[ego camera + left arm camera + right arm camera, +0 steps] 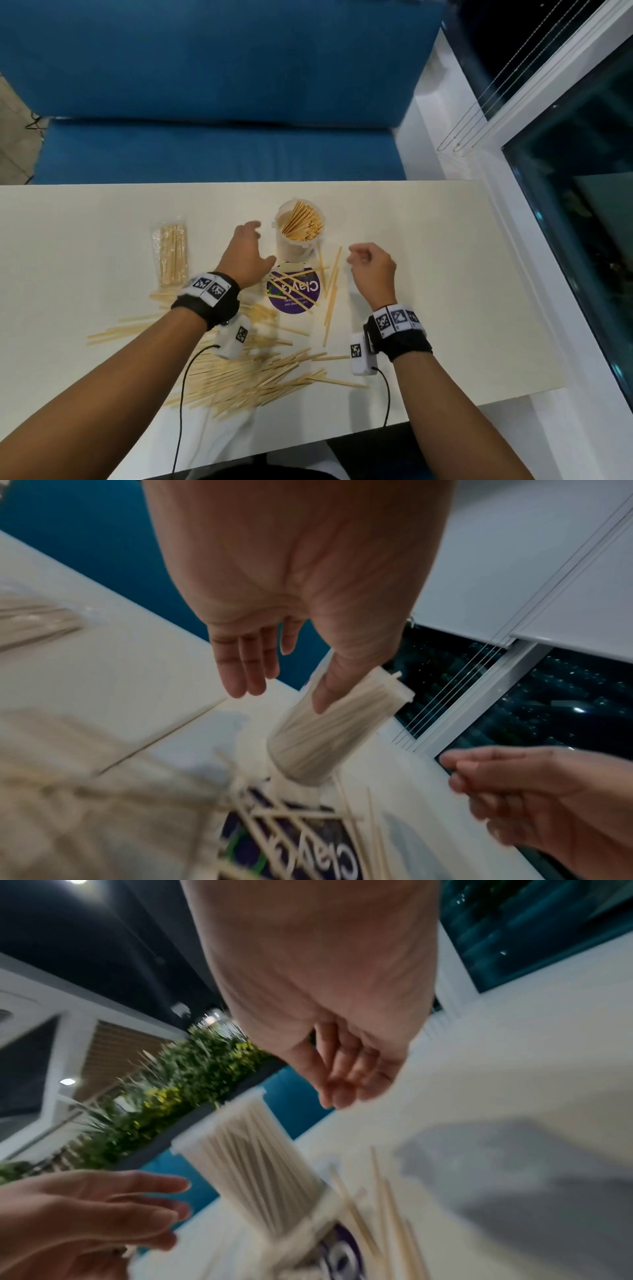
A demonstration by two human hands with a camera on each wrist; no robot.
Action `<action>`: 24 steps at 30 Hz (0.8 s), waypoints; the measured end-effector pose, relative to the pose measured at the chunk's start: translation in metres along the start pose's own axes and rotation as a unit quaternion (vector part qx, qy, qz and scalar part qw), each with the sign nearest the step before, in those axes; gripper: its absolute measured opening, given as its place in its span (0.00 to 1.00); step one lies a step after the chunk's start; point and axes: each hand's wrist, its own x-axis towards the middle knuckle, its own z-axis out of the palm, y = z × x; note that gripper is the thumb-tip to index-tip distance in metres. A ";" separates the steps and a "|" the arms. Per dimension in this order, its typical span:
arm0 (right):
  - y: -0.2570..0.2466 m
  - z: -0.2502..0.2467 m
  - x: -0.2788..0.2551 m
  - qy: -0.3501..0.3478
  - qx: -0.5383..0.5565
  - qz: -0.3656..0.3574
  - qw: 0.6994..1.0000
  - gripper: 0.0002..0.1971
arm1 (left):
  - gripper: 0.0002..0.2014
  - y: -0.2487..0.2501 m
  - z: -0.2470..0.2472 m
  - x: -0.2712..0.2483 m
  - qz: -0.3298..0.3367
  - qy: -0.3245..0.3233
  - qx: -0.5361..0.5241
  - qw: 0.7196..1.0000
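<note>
L forearm point(102, 387) & R forearm point(455, 421) sit closest to the lens, both w/ black wrist bands. I'm scanning L to R.

Far L on the table point(445, 274): clear packet point(170, 255) of sticks, lying flat. Next, a big heap of loose sticks point(260, 377) by the near edge, partly under the L forearm.

L hand point(248, 253) hovers just L of the cup point(294, 251), fingers spread wide and fairly straight, holding nothing. Thumb points at the cup's base; I can't tell if it touches.

Purple disc point(291, 306) lies flat just in front of the cup, several sticks crossing it. Cup stands upright approx mid-table, packed w/ a stick bundle point(303, 222) leaning inside. A few stray sticks point(331, 291) lie R of the disc.

R hand point(371, 265) hangs R of the cup, apart from it, fingers loosely curled, nothing visible in them. Both wrist cams are blurry, so I get no more detail there.

Far R: dark window point(565, 205).
</note>
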 end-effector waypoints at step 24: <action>0.042 0.067 -0.005 -0.188 -0.353 -0.161 0.902 0.21 | 0.36 -0.085 0.058 -0.102 -0.027 0.022 0.211 0.977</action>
